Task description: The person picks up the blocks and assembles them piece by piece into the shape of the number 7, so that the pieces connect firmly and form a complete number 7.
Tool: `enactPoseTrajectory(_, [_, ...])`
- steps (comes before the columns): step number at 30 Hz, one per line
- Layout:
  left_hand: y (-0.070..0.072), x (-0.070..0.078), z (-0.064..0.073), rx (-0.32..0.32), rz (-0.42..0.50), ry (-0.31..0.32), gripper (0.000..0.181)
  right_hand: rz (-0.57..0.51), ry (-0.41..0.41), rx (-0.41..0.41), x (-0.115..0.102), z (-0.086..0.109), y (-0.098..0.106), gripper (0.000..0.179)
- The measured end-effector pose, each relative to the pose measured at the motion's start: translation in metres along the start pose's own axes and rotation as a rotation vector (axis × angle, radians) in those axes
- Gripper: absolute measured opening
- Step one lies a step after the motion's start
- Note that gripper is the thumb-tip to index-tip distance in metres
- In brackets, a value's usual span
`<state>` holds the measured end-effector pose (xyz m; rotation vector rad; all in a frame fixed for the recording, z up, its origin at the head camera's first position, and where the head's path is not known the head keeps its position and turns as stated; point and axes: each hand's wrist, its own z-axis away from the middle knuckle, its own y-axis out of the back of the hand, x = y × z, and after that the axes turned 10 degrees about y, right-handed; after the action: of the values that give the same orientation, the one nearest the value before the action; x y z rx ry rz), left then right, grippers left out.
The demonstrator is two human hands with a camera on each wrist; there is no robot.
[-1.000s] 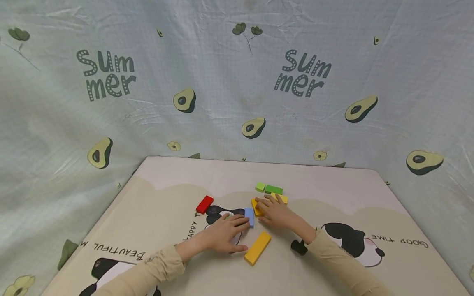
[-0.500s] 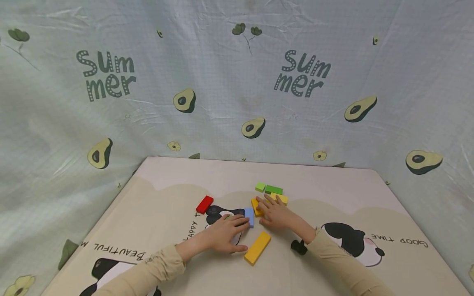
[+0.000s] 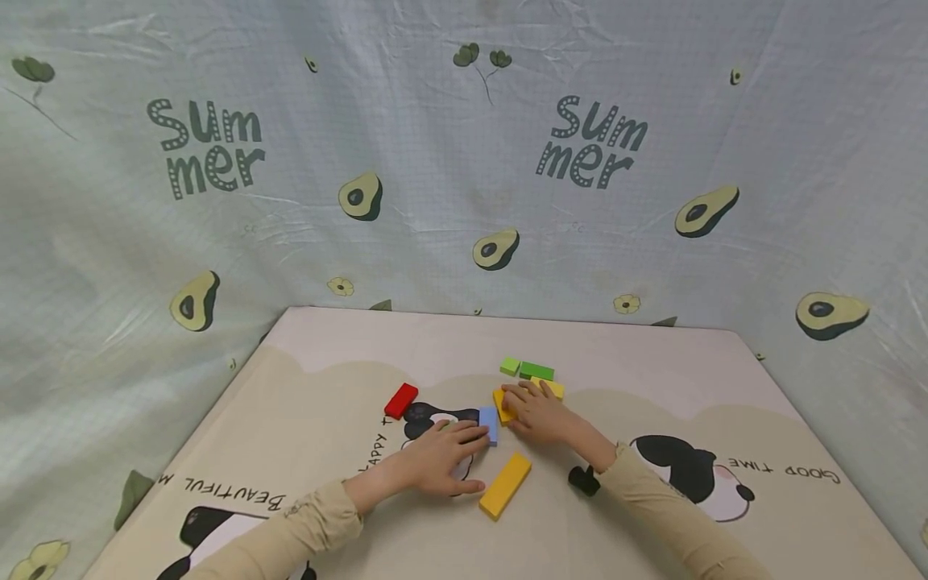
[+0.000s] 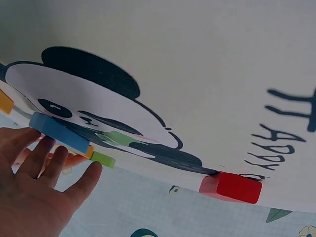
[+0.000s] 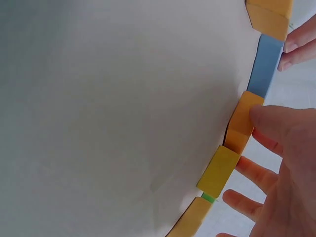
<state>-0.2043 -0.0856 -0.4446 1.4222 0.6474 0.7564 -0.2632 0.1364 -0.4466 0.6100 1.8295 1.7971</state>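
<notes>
In the head view my left hand [image 3: 438,461] lies spread over the printed cloth, its fingertips on a blue block [image 3: 488,425] and its thumb out to the side. The left wrist view has these straight fingers along the blue block [image 4: 61,134]. My right hand [image 3: 542,415] pinches a short orange block [image 3: 499,408] beside the blue one. Seen from the right wrist, the thumb presses the near face of the orange block [image 5: 242,121], with a finger behind it. A yellow block [image 3: 554,389] sits partly under the right fingers.
A long yellow-orange block [image 3: 505,486] lies nearer me, between the hands. Behind the right hand are a small light green block [image 3: 510,366] and a longer green block [image 3: 536,371]. A red block [image 3: 401,400] lies to the left. Patterned fabric [image 3: 420,145] hangs behind the table.
</notes>
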Motion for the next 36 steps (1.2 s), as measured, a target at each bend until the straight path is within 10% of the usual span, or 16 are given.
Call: enactPoseTrajectory(36, [-0.0019, -0.0004, -0.0009, 0.005, -0.023, 0.007, 0.068, 0.188, 0.124, 0.166, 0.0065, 0.0069, -0.0024, 0.042])
